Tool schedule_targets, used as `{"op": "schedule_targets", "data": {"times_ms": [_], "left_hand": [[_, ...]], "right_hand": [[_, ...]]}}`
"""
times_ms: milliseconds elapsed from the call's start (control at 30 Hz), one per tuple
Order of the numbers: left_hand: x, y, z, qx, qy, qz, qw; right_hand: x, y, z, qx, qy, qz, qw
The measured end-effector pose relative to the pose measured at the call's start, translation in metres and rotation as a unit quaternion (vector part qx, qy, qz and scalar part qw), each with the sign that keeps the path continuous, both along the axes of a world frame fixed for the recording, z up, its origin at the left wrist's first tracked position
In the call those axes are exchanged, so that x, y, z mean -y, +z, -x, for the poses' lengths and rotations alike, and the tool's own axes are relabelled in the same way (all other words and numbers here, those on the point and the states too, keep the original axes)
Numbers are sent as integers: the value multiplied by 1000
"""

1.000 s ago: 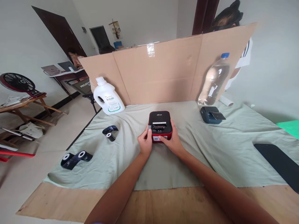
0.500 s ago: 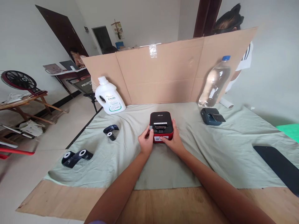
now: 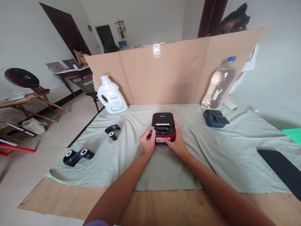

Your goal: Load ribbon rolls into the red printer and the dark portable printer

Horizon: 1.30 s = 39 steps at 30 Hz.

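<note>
A black-and-red label printer (image 3: 164, 121) rests on the green cloth at the middle of the table, with a white label on its front face. My left hand (image 3: 148, 140) grips its near left corner, thumb up against the top edge beside a small grey tab. On the other side, my right hand (image 3: 178, 141) wraps the right flank, and its thumb presses the front near the white label. The fingertips behind the printer's sides are hidden. Left of my hands lie dark ribbon rolls with white cores, one piece (image 3: 113, 132) farther off and another (image 3: 78, 157) nearer.
A white detergent bottle (image 3: 112, 99) and a clear water bottle (image 3: 221, 84) stand before a cardboard screen (image 3: 164, 75). A dark small device (image 3: 215, 118) sits at right, a black phone-like slab (image 3: 279, 169) nearer. People are partly visible beyond the screen.
The whole view has shifted slightly, moving the scene a little to the right. Both hands keep their hold on the label printer, which looks unmoved on the cloth.
</note>
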<state>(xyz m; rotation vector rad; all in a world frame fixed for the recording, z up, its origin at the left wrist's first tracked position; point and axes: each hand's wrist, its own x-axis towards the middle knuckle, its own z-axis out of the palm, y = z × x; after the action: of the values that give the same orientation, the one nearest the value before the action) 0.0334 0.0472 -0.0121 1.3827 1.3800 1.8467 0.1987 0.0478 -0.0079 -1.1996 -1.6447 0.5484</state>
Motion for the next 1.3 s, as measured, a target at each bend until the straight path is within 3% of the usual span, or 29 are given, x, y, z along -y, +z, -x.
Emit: {"op": "schedule_targets", "data": {"times_ms": [167, 400, 933, 1300], "left_hand": [[0, 2, -1, 21, -8, -3, 1000], [-2, 5, 1, -37, 5, -41, 998], [-22, 7, 11, 4, -95, -66, 993], [-17, 0, 11, -30, -72, -78, 994]], "right_hand": [[-2, -2, 0, -2, 3, -9, 1000], [-2, -1, 1, -15, -2, 5, 1000], [-3, -3, 0, -18, 4, 9, 1000], [-5, -4, -1, -17, 2, 11, 1000]]}}
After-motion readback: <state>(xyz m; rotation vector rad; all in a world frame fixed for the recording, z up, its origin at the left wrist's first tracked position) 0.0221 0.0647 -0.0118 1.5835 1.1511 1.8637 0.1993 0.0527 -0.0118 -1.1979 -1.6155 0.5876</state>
